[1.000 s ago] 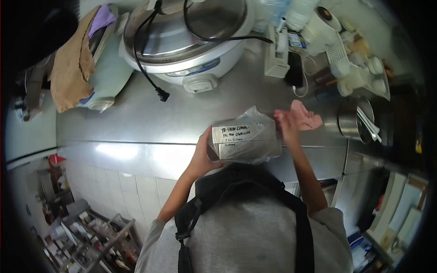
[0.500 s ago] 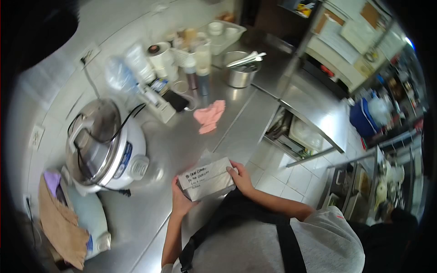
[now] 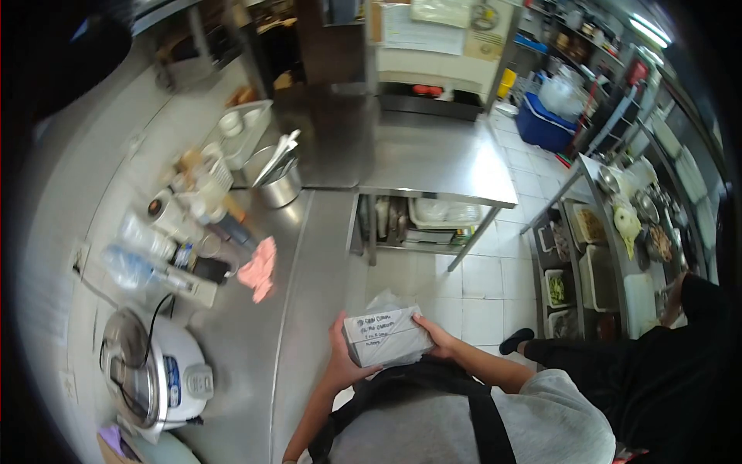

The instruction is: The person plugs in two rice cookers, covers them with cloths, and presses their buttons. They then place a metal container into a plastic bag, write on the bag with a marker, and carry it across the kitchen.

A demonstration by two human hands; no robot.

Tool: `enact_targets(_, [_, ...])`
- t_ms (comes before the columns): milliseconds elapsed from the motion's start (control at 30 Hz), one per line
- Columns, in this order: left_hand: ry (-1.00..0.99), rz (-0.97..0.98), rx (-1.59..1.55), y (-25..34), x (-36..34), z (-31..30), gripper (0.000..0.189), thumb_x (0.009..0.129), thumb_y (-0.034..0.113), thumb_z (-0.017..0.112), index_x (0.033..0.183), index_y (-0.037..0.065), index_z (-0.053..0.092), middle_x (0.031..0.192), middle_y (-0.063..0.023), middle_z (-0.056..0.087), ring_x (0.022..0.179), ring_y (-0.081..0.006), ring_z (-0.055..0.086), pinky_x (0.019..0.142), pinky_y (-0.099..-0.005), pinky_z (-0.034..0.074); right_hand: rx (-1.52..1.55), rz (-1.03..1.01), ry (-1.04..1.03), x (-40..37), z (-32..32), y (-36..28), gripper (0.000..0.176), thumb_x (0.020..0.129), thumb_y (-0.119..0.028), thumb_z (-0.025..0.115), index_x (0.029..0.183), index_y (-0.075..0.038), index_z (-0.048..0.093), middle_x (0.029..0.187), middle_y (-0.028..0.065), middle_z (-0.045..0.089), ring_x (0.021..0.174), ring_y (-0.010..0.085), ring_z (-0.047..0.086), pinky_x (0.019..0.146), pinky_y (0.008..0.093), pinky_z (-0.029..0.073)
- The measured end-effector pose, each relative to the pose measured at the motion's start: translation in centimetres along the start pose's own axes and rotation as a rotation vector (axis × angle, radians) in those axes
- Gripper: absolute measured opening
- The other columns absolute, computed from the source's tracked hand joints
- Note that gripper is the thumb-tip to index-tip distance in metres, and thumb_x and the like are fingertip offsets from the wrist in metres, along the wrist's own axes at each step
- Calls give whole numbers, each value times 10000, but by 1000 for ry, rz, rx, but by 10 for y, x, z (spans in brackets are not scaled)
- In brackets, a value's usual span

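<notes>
Between both hands I hold a box-shaped package (image 3: pixel 386 349), pale on top and grey on its near side, with dark handwriting across the top. Clear plastic wrapping sticks out loosely behind it and at its right. My left hand (image 3: pixel 345 357) wraps round the left side, and part of its fingers is hidden beneath. On the opposite side, my right hand (image 3: pixel 437 335) grips the right edge with the thumb on top. The package is in front of my body, near the edge of the steel counter (image 3: pixel 297 309).
A pink cloth (image 3: pixel 259 269), a steel pot (image 3: pixel 280 185) of utensils and a rice cooker (image 3: pixel 158 371) stand on the counter at left. A second steel table (image 3: pixel 440 158) is ahead. At right, another person's dark-clothed leg (image 3: pixel 572 363) is beside a shelf rack (image 3: pixel 568 197).
My view has turned to the right, so the counter items shift left and more floor and shelving show. The package stays in both hands, now seen against the counter edge and floor.
</notes>
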State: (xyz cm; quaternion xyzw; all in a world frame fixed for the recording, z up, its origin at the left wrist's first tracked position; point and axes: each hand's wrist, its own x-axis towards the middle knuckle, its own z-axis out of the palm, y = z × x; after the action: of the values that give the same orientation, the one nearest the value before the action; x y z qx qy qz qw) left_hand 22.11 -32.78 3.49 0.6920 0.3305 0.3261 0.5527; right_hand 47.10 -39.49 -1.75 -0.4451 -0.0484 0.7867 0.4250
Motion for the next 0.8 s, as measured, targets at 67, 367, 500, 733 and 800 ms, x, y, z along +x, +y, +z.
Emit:
enact_targets(67, [-82,102,212,49,49,30,1215,517,253,888,1426,8,120,1381,-216,259,1315,-332,262,1083,-412,247,126,-102,-99,-6,-35,-14,735,847,-588,527,1365,-84,397,1355,96,474,1239,253,458,1055,436,328])
enact_targets(367, [-132,317,-170,140,255,208,771,763,177,705,1403,32,300,1411,-120,329,1296,-222,318,1070,-343,254,334,-538,-119,-105,-154,-153,755,844,-523,582,1399,-82,322,1377,97,440,1252,241,436,1047,426,336])
enact_targets(500, [-261,16,-261,128,332,259,605,910,271,512,1425,68,267,1443,-126,291,1339,-237,257,1098,-349,193,155,-693,41,-155,-184,-219,776,837,-412,651,1410,-62,261,1361,93,435,1240,233,433,1043,397,330])
enact_targets(733, [-353,-347,-678,66,453,328,600,966,464,358,1433,95,280,1426,-113,329,1327,-215,280,1108,-334,165,-264,-816,369,-153,-260,-330,904,798,-379,699,1432,-44,148,1359,132,358,1271,230,326,1059,350,256])
enact_targets(800, [-367,-309,-664,67,493,358,619,964,479,347,1427,74,284,1426,-114,329,1330,-216,277,1108,-336,164,-251,-796,385,-149,-288,-362,915,793,-384,701,1433,-43,143,1362,139,352,1277,236,318,1063,351,248])
